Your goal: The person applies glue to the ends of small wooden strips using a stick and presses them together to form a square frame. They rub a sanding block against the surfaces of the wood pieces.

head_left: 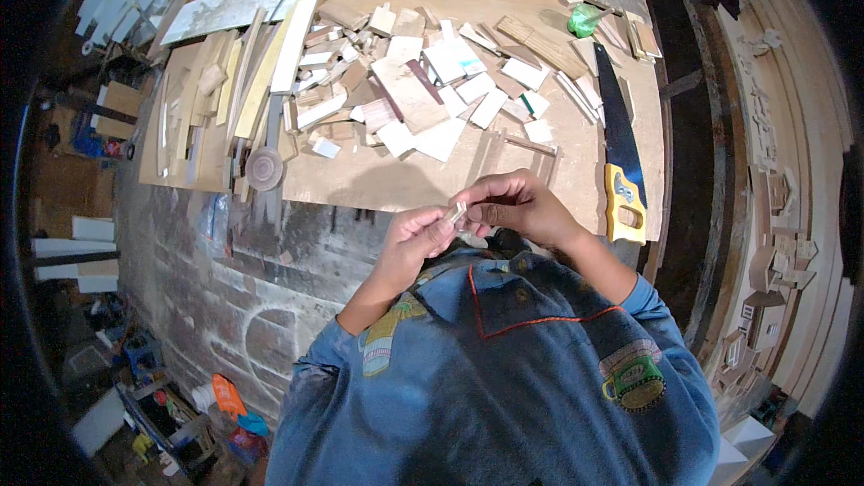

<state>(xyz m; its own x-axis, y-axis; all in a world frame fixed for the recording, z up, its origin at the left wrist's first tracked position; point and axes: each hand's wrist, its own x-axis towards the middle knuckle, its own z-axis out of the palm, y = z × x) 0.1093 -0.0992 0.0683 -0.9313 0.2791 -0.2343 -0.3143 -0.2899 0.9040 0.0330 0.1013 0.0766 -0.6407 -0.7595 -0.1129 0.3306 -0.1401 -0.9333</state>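
Note:
Close to my chest, at the near edge of the plywood board, both my hands meet around a small pale wooden piece (457,213). My left hand (421,236) pinches it between thumb and fingers from the left. From the right, the fingers of my right hand (515,204) are closed on the same piece, thumb and forefinger at its upper end. Most of the piece is covered by my fingers, so its full shape cannot be told. Just beyond my right hand, a small thin wooden frame (522,151) lies on the board.
Wood offcuts (414,94) lie heaped across the plywood board (351,184). A handsaw (623,182) with a yellow handle lies at the right. Long strips (261,72) and a round wooden disc (264,168) are at the left. A green crumpled thing (585,20) sits at the back right.

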